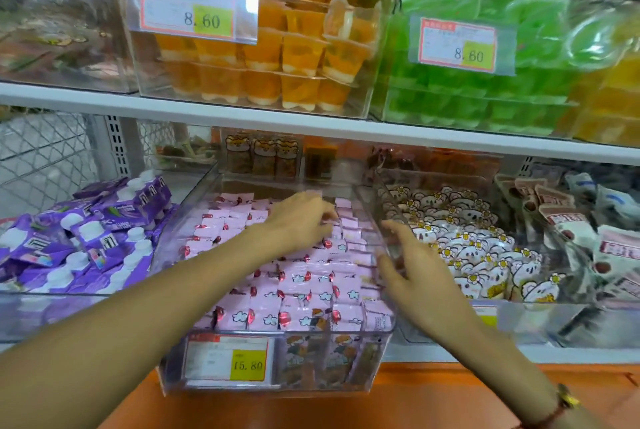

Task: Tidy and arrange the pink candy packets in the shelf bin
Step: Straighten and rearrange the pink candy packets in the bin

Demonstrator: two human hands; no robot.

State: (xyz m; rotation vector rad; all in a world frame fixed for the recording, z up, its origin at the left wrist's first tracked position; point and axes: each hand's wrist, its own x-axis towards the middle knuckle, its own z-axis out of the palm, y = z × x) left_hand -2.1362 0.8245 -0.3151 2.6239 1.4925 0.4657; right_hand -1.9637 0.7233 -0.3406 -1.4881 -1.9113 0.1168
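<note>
The pink candy packets [298, 276] lay in the clear shelf bin [346, 373], right under both hands. Most stood in rows, side by side, likely so people could see their fronts. Some near the back lay flat or crooked, so the job did not look finished.

The left hand [301, 220] reached over the far part of the bin. Its fingers were bent down onto the packets at the back right. It seemed to be pressing or picking at them, but it could not be told whether it really held one.

The right hand [412, 266] was at the right wall of the bin. Its fingers were spread and mostly straight. It held nothing. It was probably there to keep the rows from tipping over, or to steady the bin.

Left of the left arm was a bin of purple pouches [79, 238]. Right of the right hand were white bear packets [467, 248]. Above the hands, on the upper shelf [242, 113], sat orange jelly cups [277, 58] and green jelly cups [467, 96]. Below the hands, a price tag [228, 357] was stuck on the bin's front.
</note>
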